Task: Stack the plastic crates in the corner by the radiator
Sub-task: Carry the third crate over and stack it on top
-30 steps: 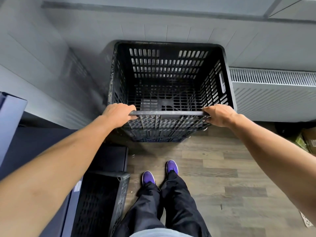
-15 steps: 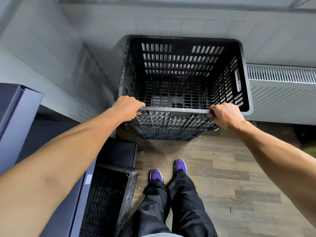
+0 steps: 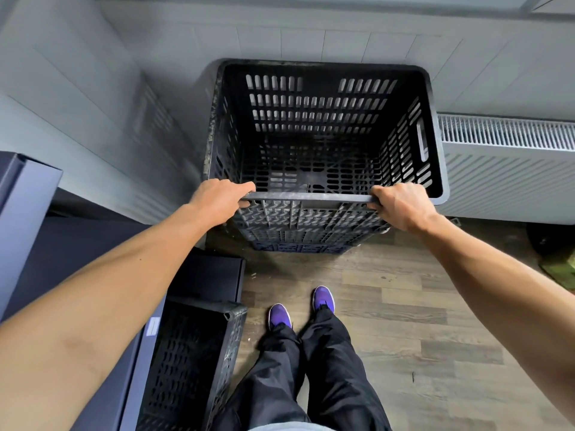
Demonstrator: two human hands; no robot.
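Top crate (image 3: 314,126): black slatted plastic, upper centre of frame, on a stack of crates in the corner, radiator (image 3: 510,169) just right.
Left hand (image 3: 217,200): clenched on near rim's left end.
Right hand (image 3: 401,205): clenched on its right end.
Second crate (image 3: 189,362): lower left, on the floor.

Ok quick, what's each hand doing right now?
Left hand: closed on the near rim of the top crate.
Right hand: closed on the same rim, at the other end.
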